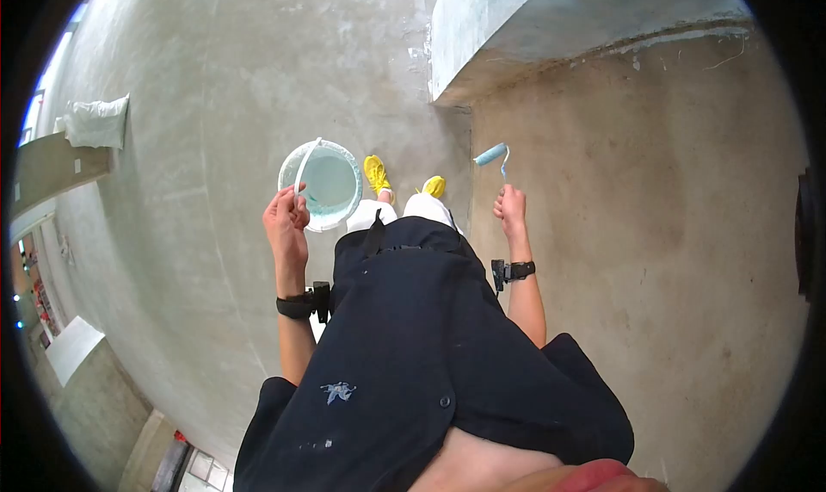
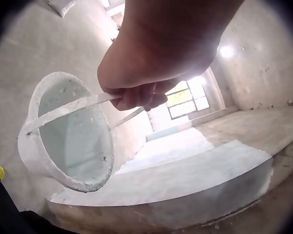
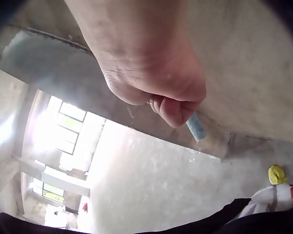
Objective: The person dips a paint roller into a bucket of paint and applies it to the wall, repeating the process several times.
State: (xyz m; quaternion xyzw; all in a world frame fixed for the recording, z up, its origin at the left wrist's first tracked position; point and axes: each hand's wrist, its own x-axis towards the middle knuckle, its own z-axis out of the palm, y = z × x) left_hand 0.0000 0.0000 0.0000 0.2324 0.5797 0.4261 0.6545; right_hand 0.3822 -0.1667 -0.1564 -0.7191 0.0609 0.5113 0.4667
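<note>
My left hand (image 1: 287,225) grips the white strap handle of a bucket (image 2: 33,157). In the left wrist view the bucket hangs tilted from the handle (image 2: 78,105), its inside coated with pale bluish-white paint. Over on the right, my right hand (image 1: 512,206) is curled round the grip of a paint roller (image 1: 491,154). The roller's light-blue sleeve points away from me on a bent wire frame. In the right wrist view the fist hides most of the tool, and only the end of the blue sleeve (image 3: 196,127) shows past the fingers.
A low concrete block (image 1: 508,27), partly coated pale, juts out ahead to the right beside a bare brown wall (image 1: 637,191). Between bucket and wall stand my feet in yellow shoes (image 1: 377,173). A white sack (image 1: 96,123) lies at the far left on a ledge.
</note>
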